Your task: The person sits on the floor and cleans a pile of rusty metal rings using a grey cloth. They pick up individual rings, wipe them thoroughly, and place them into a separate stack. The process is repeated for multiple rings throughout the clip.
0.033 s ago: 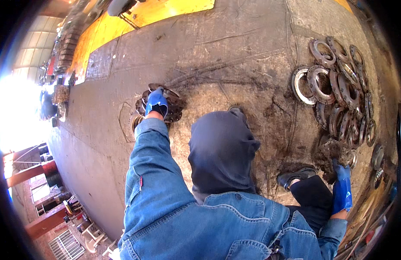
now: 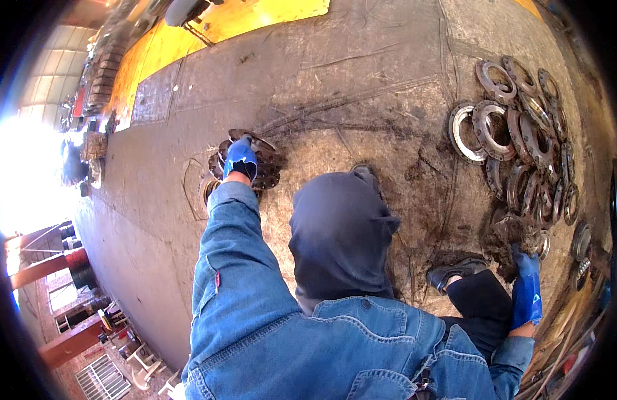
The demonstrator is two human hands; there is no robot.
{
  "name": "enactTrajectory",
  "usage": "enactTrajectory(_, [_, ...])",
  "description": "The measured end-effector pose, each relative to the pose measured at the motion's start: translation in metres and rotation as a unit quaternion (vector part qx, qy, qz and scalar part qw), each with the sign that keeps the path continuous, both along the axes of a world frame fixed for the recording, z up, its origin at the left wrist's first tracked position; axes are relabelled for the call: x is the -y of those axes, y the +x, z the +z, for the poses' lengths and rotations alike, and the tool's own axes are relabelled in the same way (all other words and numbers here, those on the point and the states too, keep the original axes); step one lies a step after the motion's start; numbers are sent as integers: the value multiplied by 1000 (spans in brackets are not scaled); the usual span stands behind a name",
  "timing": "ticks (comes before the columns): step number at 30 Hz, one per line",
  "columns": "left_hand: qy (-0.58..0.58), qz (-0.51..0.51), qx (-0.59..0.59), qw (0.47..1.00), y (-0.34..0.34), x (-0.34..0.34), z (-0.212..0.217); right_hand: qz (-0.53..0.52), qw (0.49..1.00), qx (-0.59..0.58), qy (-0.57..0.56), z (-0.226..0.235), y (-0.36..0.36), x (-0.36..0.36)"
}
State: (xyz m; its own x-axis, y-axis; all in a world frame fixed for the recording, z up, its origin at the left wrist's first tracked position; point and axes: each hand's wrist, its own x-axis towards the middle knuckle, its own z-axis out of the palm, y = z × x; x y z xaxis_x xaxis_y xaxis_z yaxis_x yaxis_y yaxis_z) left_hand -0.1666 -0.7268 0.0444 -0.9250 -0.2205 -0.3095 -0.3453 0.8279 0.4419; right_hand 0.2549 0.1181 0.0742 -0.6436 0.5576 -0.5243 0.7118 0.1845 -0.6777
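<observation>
My left hand [image 2: 242,160], in a blue glove, reaches out to a small stack of dark, greasy metal rings [image 2: 265,160] on the floor. Its fingers curl over one ring's edge, while the hand itself covers part of the stack. A paler ring [image 2: 207,188] leans beside them. Low on the right, my right hand [image 2: 527,287], also blue-gloved, rests next to a heap of dark, grimy dirt [image 2: 508,240]. A small ring [image 2: 543,244] lies by its fingertips. Those fingers point into the heap and are partly hidden, so their grip cannot be made out.
Many flanged metal rings [image 2: 522,133] lie piled on the right. My black-clad knee [image 2: 342,240] rises in the middle, with my shoe [image 2: 448,272] to its right. Yellow sheeting [image 2: 222,33] covers the far floor. A white rack [image 2: 103,379] stands lower left.
</observation>
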Motion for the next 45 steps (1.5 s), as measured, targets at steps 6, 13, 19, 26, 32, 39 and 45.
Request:
enactTrajectory(6, [-344, -268, 97, 894, 13, -66, 91, -25, 997, 7, 75, 48, -45, 51])
enactTrajectory(13, [-313, -49, -40, 948, 10, -91, 104, -200, 955, -164, -145, 19, 2, -7])
enactTrajectory(19, [-411, -168, -29, 896, 3, -80, 127, -231, 870, -311, -304, 156, -41, 50])
enactTrajectory(26, [-106, -155, -135, 973, -116, -196, 208, -169, 779, -442, -411, 211, -51, 86])
enactTrajectory(32, [400, -274, 239, 841, 23, -470, 240, -127, 750, -464, -454, 242, -40, 117])
enactTrajectory(39, [743, -192, 400, 500, 187, -549, 160, 57, 977, -185, 87, 235, -56, 194])
enactTrajectory(45, [672, -140, 377, 622, 204, -551, 127, 137, 970, -81, 186, 208, -48, 211])
